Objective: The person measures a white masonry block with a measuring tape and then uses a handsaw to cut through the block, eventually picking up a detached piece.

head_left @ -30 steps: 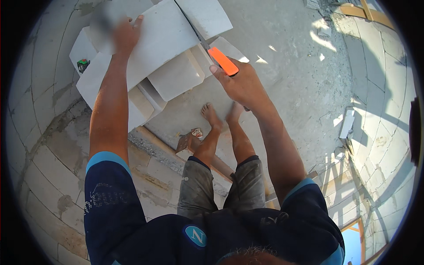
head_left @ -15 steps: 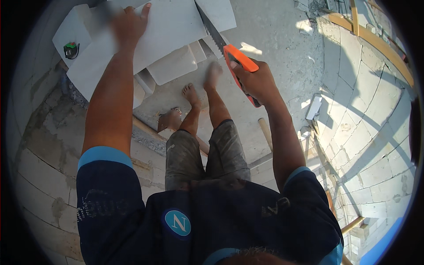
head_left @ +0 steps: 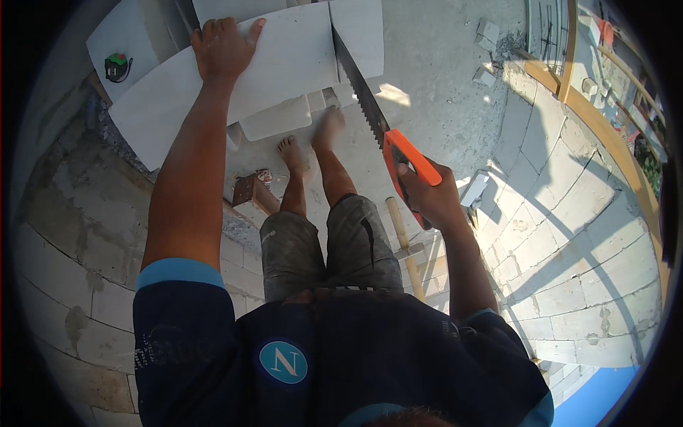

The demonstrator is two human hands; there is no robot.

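- Since half a second ago we have drawn the saw back: our right hand now sits lower and nearer our hip, and more of the toothed blade shows below the block.
- Our right hand is closed tight around the orange handle of the hand saw, knuckles toward the outside.
- From that grip the blade runs up and to the left, its teeth facing right, into the cut at the right end of the large white block.
- Our left hand is pressed flat on the top of the same block, fingers spread and curled over its far edge; it clasps nothing, only bears down.
- Between the two hands the block lies tilted, its left end lower, resting on smaller white blocks.
- A second white piece lies just right of the blade, on the far side of the cut.
- A green and black tape measure sits on another white block, well left of our left hand.
- Below, our bare feet stand on the dusty concrete floor, and a wooden handle lies beside our right leg.
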